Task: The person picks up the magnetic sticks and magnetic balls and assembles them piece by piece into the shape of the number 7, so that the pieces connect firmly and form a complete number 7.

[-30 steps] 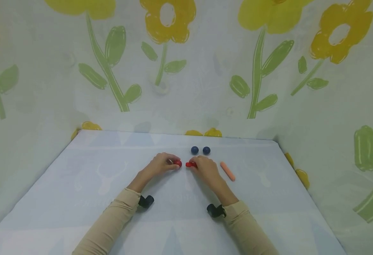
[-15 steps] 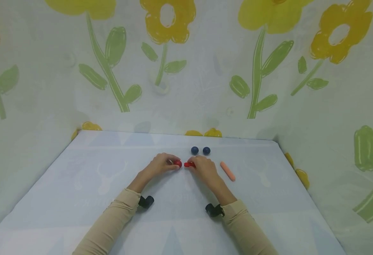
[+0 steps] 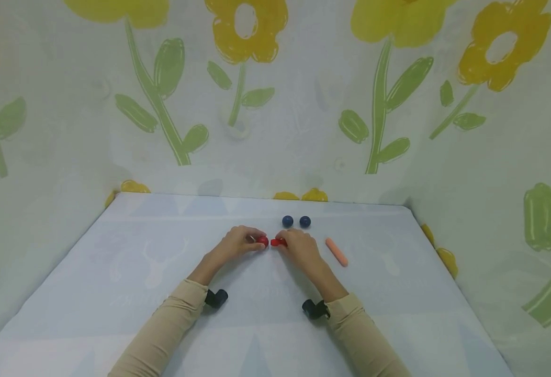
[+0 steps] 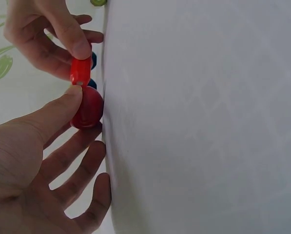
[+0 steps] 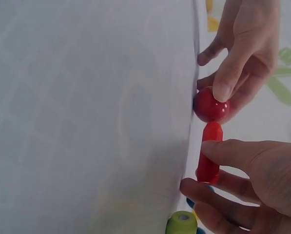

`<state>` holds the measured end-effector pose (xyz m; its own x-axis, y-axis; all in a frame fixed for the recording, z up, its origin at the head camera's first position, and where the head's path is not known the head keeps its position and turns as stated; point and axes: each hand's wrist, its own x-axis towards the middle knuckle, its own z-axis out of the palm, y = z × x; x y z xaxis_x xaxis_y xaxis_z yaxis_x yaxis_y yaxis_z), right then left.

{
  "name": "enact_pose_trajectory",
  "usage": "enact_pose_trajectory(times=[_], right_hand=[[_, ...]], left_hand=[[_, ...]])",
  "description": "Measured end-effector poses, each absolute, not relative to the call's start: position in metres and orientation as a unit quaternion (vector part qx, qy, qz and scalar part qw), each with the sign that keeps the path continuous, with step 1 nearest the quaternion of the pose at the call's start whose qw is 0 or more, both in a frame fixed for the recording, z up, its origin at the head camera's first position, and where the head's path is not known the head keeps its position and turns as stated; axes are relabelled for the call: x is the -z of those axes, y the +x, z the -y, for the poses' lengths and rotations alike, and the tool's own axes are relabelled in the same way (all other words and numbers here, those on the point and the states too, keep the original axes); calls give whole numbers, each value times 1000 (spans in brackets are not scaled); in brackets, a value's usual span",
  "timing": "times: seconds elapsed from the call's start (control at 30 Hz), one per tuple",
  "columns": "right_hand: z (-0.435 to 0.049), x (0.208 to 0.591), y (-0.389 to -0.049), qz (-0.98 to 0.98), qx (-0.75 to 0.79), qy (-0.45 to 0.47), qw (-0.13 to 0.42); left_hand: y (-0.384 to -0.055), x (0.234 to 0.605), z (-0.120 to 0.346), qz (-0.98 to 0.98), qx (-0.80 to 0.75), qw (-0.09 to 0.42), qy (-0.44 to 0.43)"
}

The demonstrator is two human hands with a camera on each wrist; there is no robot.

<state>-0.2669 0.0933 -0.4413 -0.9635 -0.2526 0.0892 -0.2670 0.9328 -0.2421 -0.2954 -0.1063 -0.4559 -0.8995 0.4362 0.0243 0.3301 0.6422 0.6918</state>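
A glossy red ball point(image 3: 263, 241) is pinched between the thumb and fingers of my left hand point(image 3: 237, 242), low over the table. My right hand point(image 3: 301, 248) grips a short red rod point(image 5: 210, 153) between thumb and fingers. The rod's front end points at the ball; a narrow gap shows between them in the head view. In the left wrist view the red rod point(image 4: 81, 71) overlaps the ball point(image 4: 88, 108), with the left thumb tip close by. Fingers hide part of both pieces.
Two dark blue balls point(image 3: 287, 221) sit side by side just beyond my right hand. An orange stick point(image 3: 336, 252) lies to its right. At the bottom of the right wrist view is a green cylinder end point(image 5: 182, 223). A flowered cloth wall point(image 3: 275, 131) stands behind the table.
My right hand has shifted slightly left, bringing the red rod closer to the red ball. My left hand and the ball stay in place.
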Motion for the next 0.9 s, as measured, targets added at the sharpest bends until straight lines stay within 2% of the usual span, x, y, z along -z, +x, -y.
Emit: enact_pose_trajectory(times=[0.9], right_hand=[[-91,441,-268,983,-121,134,20]], left_hand=[[-297,458,106,-903,-369,70,209]])
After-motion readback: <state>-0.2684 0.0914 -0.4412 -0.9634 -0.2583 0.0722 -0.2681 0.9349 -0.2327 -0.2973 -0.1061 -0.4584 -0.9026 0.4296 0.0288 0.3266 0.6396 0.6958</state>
